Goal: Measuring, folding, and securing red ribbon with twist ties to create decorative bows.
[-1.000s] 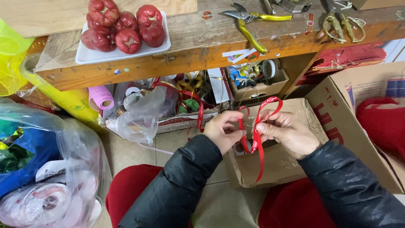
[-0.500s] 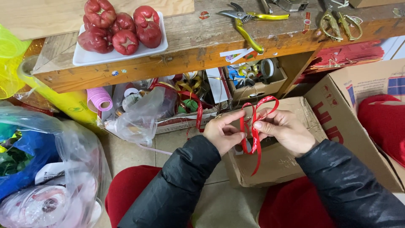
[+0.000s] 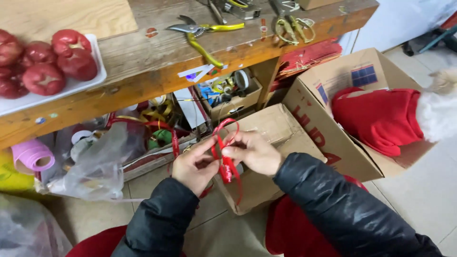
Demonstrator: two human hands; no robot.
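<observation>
2 hands meet in the middle of the view, both on 1 thin red ribbon [image 3: 226, 157]. The left hand [image 3: 194, 166] is curled almost closed, its thumb and first fingers pinching the ribbon from the left side. The right hand [image 3: 254, 153] is closed in the same way, its fingertips [image 3: 227, 152] pressing the ribbon from the right, so the 2 hands nearly touch each other. Above the fingers the ribbon makes 1 loop that stands up, and below them 1 loose tail hangs down over the front of a closed brown cardboard box [image 3: 271, 143] on the floor. Both arms wear dark shiny sleeves.

Behind the hands runs the front edge of a wooden workbench [image 3: 143, 57]. On its top lie pruning shears with yellow handles [image 3: 202, 33], a pair of golden scissors [image 3: 290, 24] and, at the left, a white tray [image 3: 71, 85] with dark red fruits [image 3: 57, 64]. Under the bench the space is crowded: a small box with tape rolls [image 3: 228, 90], a bundle of red and gold ribbons [image 3: 152, 121], a clear plastic bag [image 3: 95, 162] and a pink roll [image 3: 31, 157]. To the right stands an open cardboard box [image 3: 333, 109] holding red cloth [image 3: 381, 119]. Free floor shows only at the far right and just below the left hand.
</observation>
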